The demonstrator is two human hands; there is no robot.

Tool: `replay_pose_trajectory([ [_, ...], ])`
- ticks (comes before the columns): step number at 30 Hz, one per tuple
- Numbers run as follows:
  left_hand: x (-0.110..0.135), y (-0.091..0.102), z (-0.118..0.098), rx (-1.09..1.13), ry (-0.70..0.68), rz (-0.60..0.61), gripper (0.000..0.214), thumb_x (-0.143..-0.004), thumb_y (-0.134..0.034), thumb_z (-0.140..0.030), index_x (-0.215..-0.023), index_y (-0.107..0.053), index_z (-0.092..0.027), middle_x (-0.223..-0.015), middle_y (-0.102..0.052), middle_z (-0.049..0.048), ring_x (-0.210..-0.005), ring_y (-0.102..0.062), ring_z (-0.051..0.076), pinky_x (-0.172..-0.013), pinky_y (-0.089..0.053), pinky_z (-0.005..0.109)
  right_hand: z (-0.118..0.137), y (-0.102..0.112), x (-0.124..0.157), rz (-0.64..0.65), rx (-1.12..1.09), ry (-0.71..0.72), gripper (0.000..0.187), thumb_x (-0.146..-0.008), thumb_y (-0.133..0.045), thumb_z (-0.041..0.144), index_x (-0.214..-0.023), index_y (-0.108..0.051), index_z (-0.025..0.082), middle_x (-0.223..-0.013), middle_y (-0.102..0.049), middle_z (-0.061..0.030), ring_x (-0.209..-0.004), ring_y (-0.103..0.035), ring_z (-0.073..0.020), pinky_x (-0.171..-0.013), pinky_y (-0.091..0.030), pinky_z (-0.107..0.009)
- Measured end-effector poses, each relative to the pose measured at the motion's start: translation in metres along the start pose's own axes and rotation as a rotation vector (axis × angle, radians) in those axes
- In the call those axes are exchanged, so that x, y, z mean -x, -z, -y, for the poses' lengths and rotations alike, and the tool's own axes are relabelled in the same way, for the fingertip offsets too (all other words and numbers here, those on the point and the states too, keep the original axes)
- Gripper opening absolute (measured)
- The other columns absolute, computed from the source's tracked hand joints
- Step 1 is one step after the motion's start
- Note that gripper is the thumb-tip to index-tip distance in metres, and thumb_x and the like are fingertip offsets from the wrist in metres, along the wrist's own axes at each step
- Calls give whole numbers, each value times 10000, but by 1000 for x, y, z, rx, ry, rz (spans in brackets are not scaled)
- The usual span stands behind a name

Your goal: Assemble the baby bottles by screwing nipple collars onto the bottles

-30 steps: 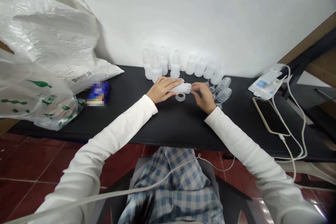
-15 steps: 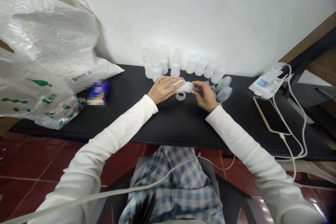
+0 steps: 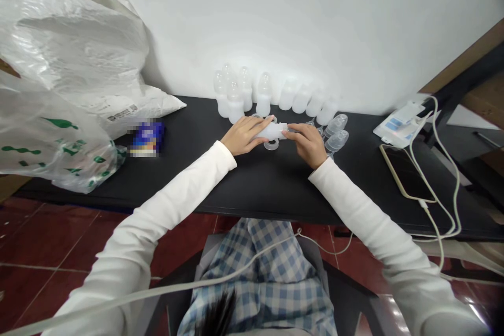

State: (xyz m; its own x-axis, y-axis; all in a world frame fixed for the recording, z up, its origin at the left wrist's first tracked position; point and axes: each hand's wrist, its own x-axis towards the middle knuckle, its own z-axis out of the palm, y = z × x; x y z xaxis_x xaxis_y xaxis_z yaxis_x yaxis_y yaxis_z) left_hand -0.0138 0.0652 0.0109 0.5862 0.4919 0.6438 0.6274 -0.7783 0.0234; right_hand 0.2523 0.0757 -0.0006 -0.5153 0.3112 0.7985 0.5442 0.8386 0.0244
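Showing two bare hands at work over a black worktop (image 3: 252,189), with printed matter mostly at the left end. A white plastic sack (image 3: 74,47) bears a small dark printed patch, too small to read. In front of it, a clear bag (image 3: 59,139) carries green leaf shapes and green lettering, distorted by creases. A blue packet (image 3: 148,136) beside the bags is blurred beyond reading. Near the right end, a white case (image 3: 398,125) has a blue panel without legible words.

The bottle (image 3: 271,132) is cloudy white and smooth, with a narrower neck; it is tilted onto its side, mouth towards the right end, about midway along the worktop. The left hand (image 3: 244,135) is wrapped around its body. The right hand (image 3: 309,142) is narrowed at the mouth, fingertips about a clear teat (image 3: 293,129). Clear rings (image 3: 271,146) lie below the bottle.

Along the far edge stand five bottles with clear domed tops (image 3: 235,107) and, farther right, four uncovered bottles (image 3: 302,100). Two clear covers (image 3: 337,140) lie beyond the right hand. A phone (image 3: 407,173) with a white cable (image 3: 434,231) lies near the right end.
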Motion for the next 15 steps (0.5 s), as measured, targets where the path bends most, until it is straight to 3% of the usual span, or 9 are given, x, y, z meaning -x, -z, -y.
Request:
replay_pose_trajectory([
  [3, 1, -1, 0, 103, 53, 36, 631, -1029, -352, -540, -1529, -427, -162, -1183, -691, 150, -1062, -636, 261, -919, -497, 414, 2, 2, -2, 31, 70, 7, 309, -1011, -468, 175, -1062, -739, 313, -1110, -760, -31, -1042, -682, -189, -857, -520, -357],
  [7, 2, 0, -2, 246, 138, 80, 628, -1037, -299, -556, -1496, -477, -166, -1300, -668, 147, -1114, -646, 248, -979, -510, 412, 5, 2, -5, 7, 128, 59, 299, -1016, -473, 196, -976, -746, 311, -1049, -774, -16, -1001, -689, -175, -822, -511, -356],
  [11, 2, 1, -6, 345, 221, 94, 622, -1033, -303, -576, -1444, -542, -175, -1410, -626, 118, -1252, -620, 256, -1072, -483, 413, 5, 2, -6, 10, 151, 88, 308, -1018, -468, 179, -993, -740, 321, -1066, -778, -5, -1011, -682, -169, -829, -494, -362],
  [15, 0, -1, -10, 454, 279, 92, 602, -1036, -316, -568, -1381, -600, -165, -1376, -656, 109, -1253, -639, 230, -1085, -487, 370, 4, 3, -5, -5, 154, 131, 318, -1020, -459, 172, -994, -740, 317, -1076, -781, 6, -1006, -679, -167, -826, -490, -360],
])
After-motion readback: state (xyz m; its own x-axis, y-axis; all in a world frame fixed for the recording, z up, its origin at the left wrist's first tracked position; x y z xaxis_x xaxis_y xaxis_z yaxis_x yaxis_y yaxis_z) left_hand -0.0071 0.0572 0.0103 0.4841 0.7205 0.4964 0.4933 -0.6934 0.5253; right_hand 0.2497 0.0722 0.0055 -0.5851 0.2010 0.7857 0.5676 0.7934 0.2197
